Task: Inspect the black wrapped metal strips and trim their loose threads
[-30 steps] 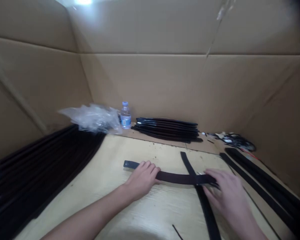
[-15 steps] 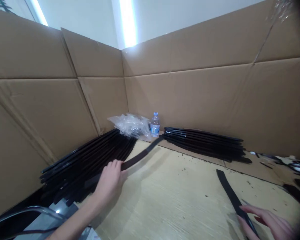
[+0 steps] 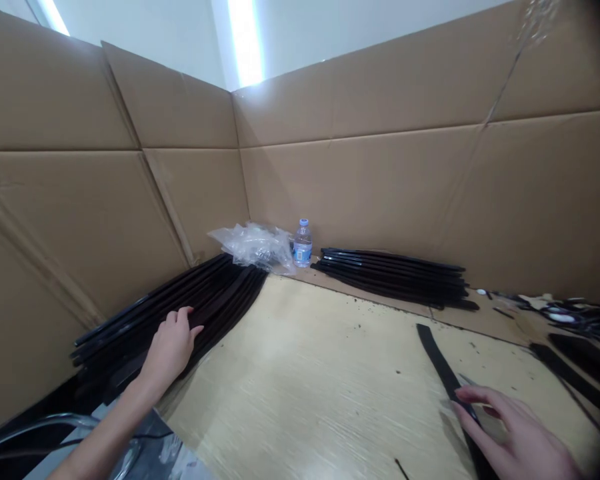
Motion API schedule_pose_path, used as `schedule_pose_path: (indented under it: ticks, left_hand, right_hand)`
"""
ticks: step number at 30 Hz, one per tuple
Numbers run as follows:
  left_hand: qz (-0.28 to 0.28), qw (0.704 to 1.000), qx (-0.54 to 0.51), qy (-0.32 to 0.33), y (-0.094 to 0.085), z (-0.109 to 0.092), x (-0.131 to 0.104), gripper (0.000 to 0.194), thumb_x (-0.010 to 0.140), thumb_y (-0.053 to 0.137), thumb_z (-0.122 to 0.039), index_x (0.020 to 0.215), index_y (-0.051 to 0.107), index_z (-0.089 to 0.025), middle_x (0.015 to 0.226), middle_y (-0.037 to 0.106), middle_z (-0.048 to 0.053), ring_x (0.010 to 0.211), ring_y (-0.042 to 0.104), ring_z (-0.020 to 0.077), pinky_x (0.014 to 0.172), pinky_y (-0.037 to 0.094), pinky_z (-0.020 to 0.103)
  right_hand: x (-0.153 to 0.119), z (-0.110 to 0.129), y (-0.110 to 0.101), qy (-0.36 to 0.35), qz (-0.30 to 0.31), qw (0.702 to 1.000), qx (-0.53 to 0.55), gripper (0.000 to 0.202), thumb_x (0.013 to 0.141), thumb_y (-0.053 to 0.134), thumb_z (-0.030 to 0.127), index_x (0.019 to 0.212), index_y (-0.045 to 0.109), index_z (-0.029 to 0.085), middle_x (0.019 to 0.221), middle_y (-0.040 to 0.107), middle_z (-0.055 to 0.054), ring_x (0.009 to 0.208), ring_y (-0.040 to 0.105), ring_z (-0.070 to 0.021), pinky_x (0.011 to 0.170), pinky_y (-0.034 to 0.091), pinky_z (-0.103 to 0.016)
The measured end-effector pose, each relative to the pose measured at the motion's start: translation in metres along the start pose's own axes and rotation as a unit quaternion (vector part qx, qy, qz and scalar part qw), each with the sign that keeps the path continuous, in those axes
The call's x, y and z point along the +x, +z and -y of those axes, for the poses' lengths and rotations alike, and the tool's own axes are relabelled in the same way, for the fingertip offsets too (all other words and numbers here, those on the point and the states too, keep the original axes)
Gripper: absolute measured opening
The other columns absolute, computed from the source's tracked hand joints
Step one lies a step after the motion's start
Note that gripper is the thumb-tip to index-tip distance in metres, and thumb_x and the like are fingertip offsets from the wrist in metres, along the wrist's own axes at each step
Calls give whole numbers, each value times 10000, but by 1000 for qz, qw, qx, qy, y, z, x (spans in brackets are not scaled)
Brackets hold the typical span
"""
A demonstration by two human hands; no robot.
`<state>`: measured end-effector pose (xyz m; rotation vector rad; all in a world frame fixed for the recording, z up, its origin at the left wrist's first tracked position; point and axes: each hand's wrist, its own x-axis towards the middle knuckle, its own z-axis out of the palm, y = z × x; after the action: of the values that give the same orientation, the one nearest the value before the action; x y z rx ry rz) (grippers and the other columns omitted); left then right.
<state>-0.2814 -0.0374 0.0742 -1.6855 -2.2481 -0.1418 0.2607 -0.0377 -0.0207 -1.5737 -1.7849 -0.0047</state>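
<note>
Left hand (image 3: 173,340), half-open, has reached the left pile of black strips (image 3: 225,290); hold unclear. Strip carried 0.5 s ago apparently stacked. Right hand (image 3: 515,420) pinches 1 flat black strip (image 3: 436,350).

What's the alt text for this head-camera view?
The right hand holds a black strip and a pointed tool over a pale tabletop; the left hand is at a pile of black strips. Behind, a plastic bottle stands between crumpled clear plastic and more strips.
</note>
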Motion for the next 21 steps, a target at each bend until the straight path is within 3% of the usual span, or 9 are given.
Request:
schedule_pose_path:
  ticks: [5,9,15,17,19,20,21]
  left_hand:
    - [-18,1000,10,22,-1,-5,-5,334,907,347,-318,1105,515,-109,1016,558,159,840,574,275,741,454,366]
    - [-27,999,20,35,0,-5,-12,379,920,294,-323,1101,519,-79,1006,563,178,835,545,296,736,439,385]
    - [-66,995,39,65,14,3,-9,387,922,229,-372,1021,534,-156,969,610,94,858,506,278,735,443,390]
    - [-90,993,-17,68,9,-14,-14,382,927,215,-382,1032,529,-193,1014,588,78,896,501,284,767,443,432]
    - [-88,974,-176,114,-4,-47,-28,298,908,327,-405,953,549,-213,983,585,54,921,520,256,831,442,422]
    - [-43,948,-277,150,-12,-69,-38,254,883,406,-419,927,565,-225,956,598,38,895,541,235,801,462,382]
    - [43,909,-367,195,-20,-94,-48,223,869,459,-409,929,581,-232,926,606,33,845,559,212,738,483,332]
  right_hand:
    - [3,1,-8,21,70,997,-2,267,760,564,463,868,615,224,894,714,-93,816,679,-306,655,572,-426]
    - [7,15,-20,-1,118,993,9,192,813,513,369,854,615,212,866,713,-86,778,687,-279,689,570,-415]
    - [17,29,-45,-30,140,989,-31,166,898,426,255,937,579,204,933,678,-85,845,661,-233,711,552,-348]
    - [18,30,-51,-50,157,985,-49,138,879,456,223,931,583,207,908,674,-75,832,651,-229,709,547,-346]
    - [17,32,-56,-81,175,979,-66,135,841,493,168,927,589,210,888,668,-71,819,640,-230,699,543,-348]
    - [16,35,-57,-98,182,975,-76,167,821,501,128,932,592,212,886,664,-70,824,633,-233,696,541,-351]
    - [14,38,-58,-116,188,972,-86,213,803,498,85,939,594,216,891,659,-70,837,625,-236,695,537,-352]
